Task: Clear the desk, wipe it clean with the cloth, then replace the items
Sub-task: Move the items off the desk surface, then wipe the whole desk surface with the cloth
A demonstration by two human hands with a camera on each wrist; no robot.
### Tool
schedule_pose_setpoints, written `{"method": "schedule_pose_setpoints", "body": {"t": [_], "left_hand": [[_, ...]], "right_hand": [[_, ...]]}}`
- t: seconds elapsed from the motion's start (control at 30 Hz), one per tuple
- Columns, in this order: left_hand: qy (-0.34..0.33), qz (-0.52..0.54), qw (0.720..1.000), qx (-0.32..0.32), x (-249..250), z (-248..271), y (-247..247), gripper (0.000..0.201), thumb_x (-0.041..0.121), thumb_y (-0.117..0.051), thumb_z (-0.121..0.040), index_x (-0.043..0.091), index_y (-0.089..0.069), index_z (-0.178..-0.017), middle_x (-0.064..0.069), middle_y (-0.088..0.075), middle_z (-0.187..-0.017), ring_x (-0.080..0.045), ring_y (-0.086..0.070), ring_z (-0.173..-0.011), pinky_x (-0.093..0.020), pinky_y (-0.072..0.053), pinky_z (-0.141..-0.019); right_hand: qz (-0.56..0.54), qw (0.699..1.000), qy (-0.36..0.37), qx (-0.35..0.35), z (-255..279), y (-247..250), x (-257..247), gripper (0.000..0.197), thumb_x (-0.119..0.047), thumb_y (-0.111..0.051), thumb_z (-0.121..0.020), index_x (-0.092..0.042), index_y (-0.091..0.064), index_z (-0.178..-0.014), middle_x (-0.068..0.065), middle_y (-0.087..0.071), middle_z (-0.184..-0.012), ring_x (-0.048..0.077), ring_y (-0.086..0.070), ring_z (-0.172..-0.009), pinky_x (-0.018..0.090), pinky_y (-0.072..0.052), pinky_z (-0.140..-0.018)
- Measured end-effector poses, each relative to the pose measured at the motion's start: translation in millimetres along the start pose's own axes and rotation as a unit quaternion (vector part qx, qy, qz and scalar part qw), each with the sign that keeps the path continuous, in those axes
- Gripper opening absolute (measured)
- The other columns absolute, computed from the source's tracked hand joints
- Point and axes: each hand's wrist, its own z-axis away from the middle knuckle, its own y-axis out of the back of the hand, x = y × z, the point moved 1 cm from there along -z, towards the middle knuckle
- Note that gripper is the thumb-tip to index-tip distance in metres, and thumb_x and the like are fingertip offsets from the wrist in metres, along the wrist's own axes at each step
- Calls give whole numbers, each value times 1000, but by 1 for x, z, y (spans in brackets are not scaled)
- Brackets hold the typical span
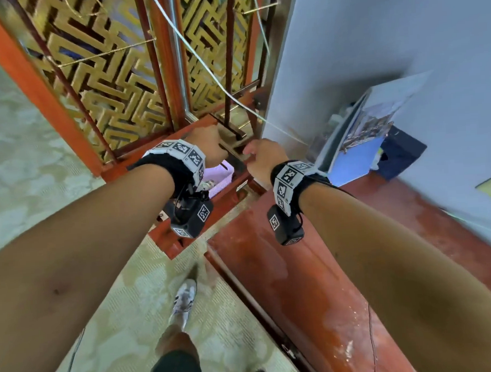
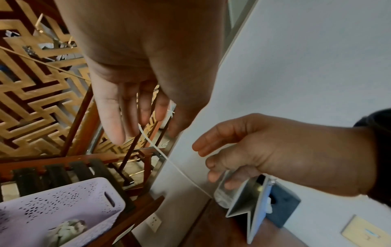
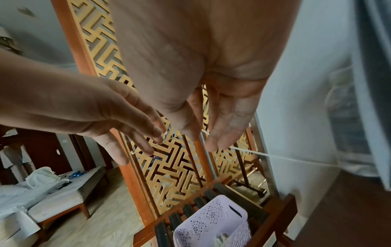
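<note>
- The desk, a red-brown wooden top with pale wet-looking streaks, runs along the right under the right forearm, against the pale wall
- A crumpled grey cloth lies inside the lilac perforated basket, which sits on a slatted wooden rack just left of the desk's far end
- At the desk's far end a folded stand-up card with pictures leans near the wall, with a dark blue box just beyond it
- The left hand hangs above the rack and basket, fingers nearly straight and slack, holding nothing
- The right hand is beside it, apart from it, fingers loosely extended and gripping nothing
- A thin white cord slants down past both hands to the wall
- Behind the rack stands a gold lattice screen in an orange-red frame
- In the right wrist view a bed with white bedding lies across the room
</note>
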Motion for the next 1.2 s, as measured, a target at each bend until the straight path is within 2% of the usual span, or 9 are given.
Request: {"method": "schedule_pose_setpoints", "body": {"t": [0.13, 0.23, 0.37, 0.6, 0.67, 0.83, 1.0, 1.1, 1.2], "left_hand": [[39, -37, 998, -40, -56, -68, -8, 45, 26, -61, -85, 4, -50, -123, -16, -63, -108, -30, -58, -92, -40, -48, -79], [48, -28, 995, -81, -97, -123, -14, 30, 23, -61, -85, 4, -54, -107, -16, -62, -108, -33, -59, -98, -41, -48, -82], [59, -45, 988, -135, -151, -184, -34, 30, 21, -59, -83, 5, -55, -109, -15, -60, -107, -35, -58, -100, -39, -47, -76], [83, -28, 971, -221, -203, -256, -94, 32, 19, -58, -87, 2, -55, -114, -21, -60, -115, -37, -59, -103, -40, -48, -79], [83, -18, 969, -231, -211, -267, -108, 31, 18, -57, -87, -3, -58, -111, -25, -61, -113, -40, -60, -100, -41, -49, -77], [104, 16, 962, -250, -229, -280, -139, 28, 18, -55, -89, -1, -60, -109, -22, -63, -109, -39, -60, -100, -40, -48, -78], [131, 31, 956, -260, -247, -280, -163, 19, 17, -55, -86, 0, -61, -93, -23, -64, -95, -40, -61, -92, -38, -44, -68], [137, 31, 954, -264, -247, -278, -160, 10, 14, -53, -86, 6, -59, -85, -20, -64, -91, -38, -63, -91, -38, -51, -73], [141, 52, 951, -271, -230, -274, -143, 28, 19, -56, -90, 10, -57, -116, -16, -64, -109, -37, -64, -96, -41, -54, -84]], "right_hand": [[15, 998, -30, -54, -69, -43, -12, 41, -8, -54, -83, -18, -63, -121, 6, -59, -130, 23, -53, -119, 26, -40, -98], [30, 993, -67, -89, -126, -70, -21, 35, -9, -53, -88, -12, -62, -123, 10, -60, -128, 28, -55, -119, 30, -43, -97], [84, 982, -79, -152, -182, -114, -31, 31, -7, -45, -93, -2, -63, -118, 16, -64, -119, 35, -57, -115, 34, -47, -90], [88, 959, -141, -232, -239, -200, 0, 32, -19, -44, -96, -11, -64, -121, 11, -64, -122, 32, -58, -111, 33, -46, -86], [109, 947, -147, -264, -254, -223, 9, 33, -19, -45, -94, -17, -65, -120, 9, -59, -130, 32, -54, -120, 33, -47, -93], [184, 927, -136, -297, -271, -272, 18, 36, -28, -44, -93, -20, -59, -124, 3, -53, -133, 30, -36, -130, 46, -30, -112], [196, 901, -143, -359, -265, -303, 22, 41, -17, -47, -87, -20, -53, -127, 2, -49, -132, 27, -28, -133, 60, -5, -115], [129, 921, -206, -306, -266, -295, 22, 29, -20, -44, -92, -16, -60, -115, 4, -57, -110, 26, -46, -118, 48, -26, -108], [10, 940, -245, -237, -270, -263, 14, 20, -16, -47, -92, -8, -64, -90, 7, -60, -82, 28, -59, -85, 37, -50, -83]]}}
